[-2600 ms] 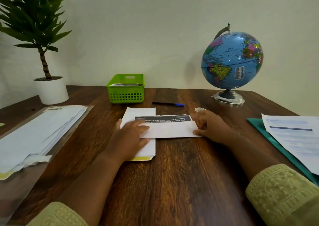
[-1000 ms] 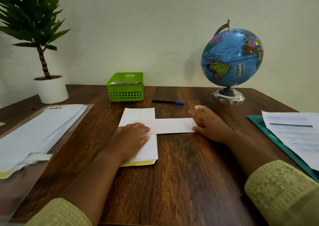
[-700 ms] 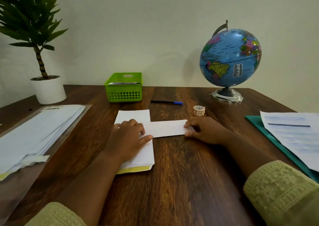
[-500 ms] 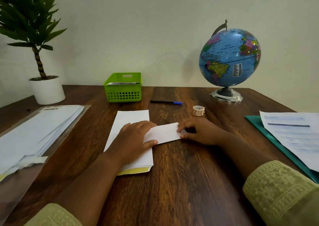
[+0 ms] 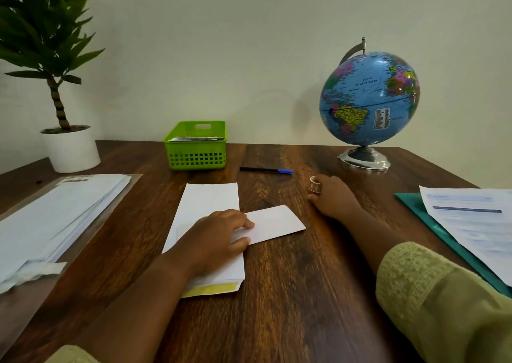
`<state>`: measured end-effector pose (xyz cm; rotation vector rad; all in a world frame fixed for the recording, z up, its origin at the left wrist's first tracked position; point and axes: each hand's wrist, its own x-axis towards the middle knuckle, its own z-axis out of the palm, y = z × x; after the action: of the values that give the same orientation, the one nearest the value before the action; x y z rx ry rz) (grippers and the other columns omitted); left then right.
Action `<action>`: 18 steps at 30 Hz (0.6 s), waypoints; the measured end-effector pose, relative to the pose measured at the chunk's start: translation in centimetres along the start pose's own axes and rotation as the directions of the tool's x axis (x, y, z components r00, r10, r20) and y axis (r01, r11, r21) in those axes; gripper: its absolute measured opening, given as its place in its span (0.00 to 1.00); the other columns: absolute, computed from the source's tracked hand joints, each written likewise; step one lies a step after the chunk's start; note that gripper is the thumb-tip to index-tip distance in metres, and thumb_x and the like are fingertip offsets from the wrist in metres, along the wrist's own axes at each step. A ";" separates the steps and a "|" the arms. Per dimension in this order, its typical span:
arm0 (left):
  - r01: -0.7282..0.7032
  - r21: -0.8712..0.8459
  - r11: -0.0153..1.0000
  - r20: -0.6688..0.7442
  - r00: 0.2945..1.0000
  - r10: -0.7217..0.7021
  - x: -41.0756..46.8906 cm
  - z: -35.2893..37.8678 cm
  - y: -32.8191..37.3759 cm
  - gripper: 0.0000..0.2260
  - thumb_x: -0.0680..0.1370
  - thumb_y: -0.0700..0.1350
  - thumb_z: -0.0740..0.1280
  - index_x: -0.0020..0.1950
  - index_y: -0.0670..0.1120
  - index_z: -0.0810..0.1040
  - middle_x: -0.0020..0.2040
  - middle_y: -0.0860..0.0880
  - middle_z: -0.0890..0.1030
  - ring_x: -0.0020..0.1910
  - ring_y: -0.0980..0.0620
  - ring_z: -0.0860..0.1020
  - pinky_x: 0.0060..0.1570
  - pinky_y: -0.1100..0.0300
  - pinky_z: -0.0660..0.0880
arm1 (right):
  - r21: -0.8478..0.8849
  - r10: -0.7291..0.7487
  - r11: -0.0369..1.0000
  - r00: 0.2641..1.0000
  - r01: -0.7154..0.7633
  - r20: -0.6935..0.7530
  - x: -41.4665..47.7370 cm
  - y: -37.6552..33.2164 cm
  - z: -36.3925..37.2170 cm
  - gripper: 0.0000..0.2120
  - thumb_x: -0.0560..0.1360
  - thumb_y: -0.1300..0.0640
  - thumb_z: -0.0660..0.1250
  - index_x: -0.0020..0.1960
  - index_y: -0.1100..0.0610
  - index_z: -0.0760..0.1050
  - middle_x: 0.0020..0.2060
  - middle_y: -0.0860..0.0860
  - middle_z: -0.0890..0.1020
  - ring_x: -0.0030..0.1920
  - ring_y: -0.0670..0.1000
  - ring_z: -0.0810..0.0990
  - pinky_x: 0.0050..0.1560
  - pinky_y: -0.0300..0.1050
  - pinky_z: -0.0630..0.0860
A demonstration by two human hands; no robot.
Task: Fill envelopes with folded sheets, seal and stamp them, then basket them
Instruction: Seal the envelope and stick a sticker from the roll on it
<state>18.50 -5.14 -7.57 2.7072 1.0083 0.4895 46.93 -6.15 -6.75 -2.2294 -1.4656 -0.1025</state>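
While the left hand (image 5: 219, 235) is pressing flat on the folded sheet (image 5: 277, 221) and envelope (image 5: 210, 199), the right hand (image 5: 332, 196) is gripping a small roll (image 5: 315, 186), suggesting insertion, then sealing, comes next.

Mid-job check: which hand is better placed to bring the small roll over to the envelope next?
Right. The right hand grips the small roll near the pen; the left hand lies on the folded sheet and envelope, holding them down.

green basket (image 5: 195, 155), blue globe (image 5: 370, 98), white envelope (image 5: 210, 210), teal folder (image 5: 432, 224)
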 end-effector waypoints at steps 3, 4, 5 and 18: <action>-0.002 -0.015 1.000 0.002 1.000 0.002 0.0 0.0 -0.1 0.16 0.78 0.54 0.61 0.65 0.59 0.70 0.70 0.57 0.68 0.68 0.57 0.65 0.66 0.57 0.63 | 0.049 0.023 0.999 0.999 -0.021 -0.024 0.0 0.2 -0.3 0.20 0.75 0.52 0.67 0.64 0.58 0.71 0.57 0.55 0.77 0.52 0.51 0.76 0.55 0.44 0.72; -0.005 -0.023 1.000 0.001 1.000 0.005 0.0 0.0 -0.1 0.15 0.78 0.54 0.61 0.65 0.58 0.70 0.70 0.57 0.68 0.67 0.57 0.65 0.66 0.57 0.63 | 0.084 0.017 0.996 0.999 -0.015 -0.028 -0.1 0.2 -0.6 0.17 0.74 0.53 0.68 0.61 0.58 0.73 0.55 0.55 0.79 0.49 0.49 0.76 0.53 0.42 0.72; -0.005 -0.034 0.999 -0.002 1.000 0.005 0.0 0.0 -0.1 0.15 0.77 0.54 0.61 0.64 0.58 0.71 0.69 0.57 0.69 0.67 0.57 0.65 0.66 0.57 0.63 | 0.133 0.002 0.991 1.000 0.001 -0.023 -0.3 0.2 -0.9 0.15 0.73 0.54 0.69 0.58 0.58 0.75 0.53 0.54 0.80 0.47 0.47 0.75 0.50 0.40 0.71; -0.122 -0.297 0.947 -0.468 0.883 -0.032 -0.1 -1.2 1.9 0.21 0.72 0.49 0.71 0.64 0.50 0.73 0.60 0.52 0.78 0.54 0.58 0.76 0.52 0.63 0.75 | 0.696 -0.395 0.696 0.903 0.175 0.169 -5.1 -5.8 -2.6 0.07 0.69 0.61 0.72 0.42 0.49 0.79 0.40 0.46 0.83 0.39 0.45 0.82 0.36 0.33 0.78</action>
<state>19.13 -6.54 -5.91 2.3688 0.8687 1.2480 40.11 -9.68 -4.07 -1.4474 -1.6631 0.6172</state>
